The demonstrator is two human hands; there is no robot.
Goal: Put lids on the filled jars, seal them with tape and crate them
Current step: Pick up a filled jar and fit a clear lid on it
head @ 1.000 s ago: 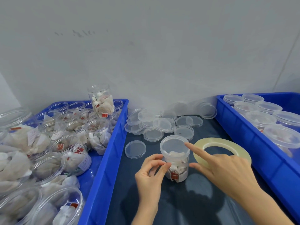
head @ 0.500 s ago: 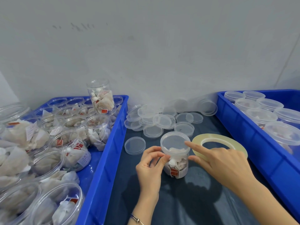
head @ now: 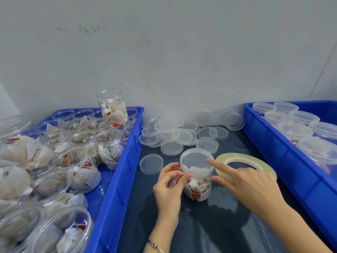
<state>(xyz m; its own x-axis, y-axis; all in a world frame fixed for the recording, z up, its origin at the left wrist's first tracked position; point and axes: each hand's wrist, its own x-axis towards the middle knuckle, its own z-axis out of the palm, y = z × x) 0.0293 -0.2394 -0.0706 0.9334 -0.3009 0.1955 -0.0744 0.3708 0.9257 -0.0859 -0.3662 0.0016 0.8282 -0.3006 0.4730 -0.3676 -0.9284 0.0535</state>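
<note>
Two hands are at the jar (head: 197, 185) on the dark desk (head: 209, 232). The left hand (head: 168, 187) pinches its side. The right hand (head: 249, 181) presses one finger on the lid (head: 196, 160), by the tape roll (head: 264, 164).

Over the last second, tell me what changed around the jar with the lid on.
Very little moved. The left hand keeps its fingers at the lid's rim on the jar, and the right hand keeps its forefinger on the lid with its thumb at the jar's side. Nothing was taken hold of or let go. The tape roll, loose lids and both blue crates stayed put.
</note>
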